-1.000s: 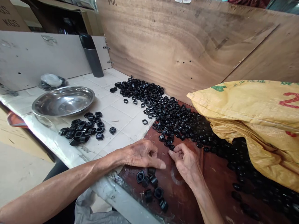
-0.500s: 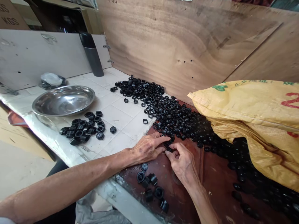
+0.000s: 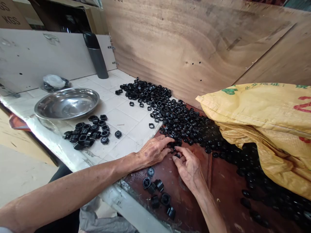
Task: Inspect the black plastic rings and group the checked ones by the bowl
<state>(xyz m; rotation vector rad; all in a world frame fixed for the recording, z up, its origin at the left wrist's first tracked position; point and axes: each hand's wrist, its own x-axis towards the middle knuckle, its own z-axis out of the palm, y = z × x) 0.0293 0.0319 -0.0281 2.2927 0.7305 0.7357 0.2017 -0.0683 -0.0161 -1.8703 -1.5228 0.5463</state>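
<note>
While both hands work the heap of black plastic fittings point(image 3: 187, 124):
- left hand point(image 3: 154, 150): fingers spread, at heap's edge
- right hand point(image 3: 190, 170): pinching one fitting point(image 3: 177, 155)
- seven fittings point(image 3: 165, 199) below the hands
- one steel bowl point(image 3: 66, 103) left of heap
- one yellow sack point(image 3: 257, 129) lying on heap

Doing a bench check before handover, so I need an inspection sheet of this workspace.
surface: white tiled bench meeting a dark red-brown board.
job's things: heap of black plastic ring parts; small group of black parts near the hands; another group of black parts on the tiles.
clutter: stainless steel bowl; grey flask; yellow woven sack, black parts lying under its edge.
grippers: left hand open at the heap's edge; right hand curled around a small black part.
cables: nothing seen.
surroundings: plywood panels; cardboard box.
</note>
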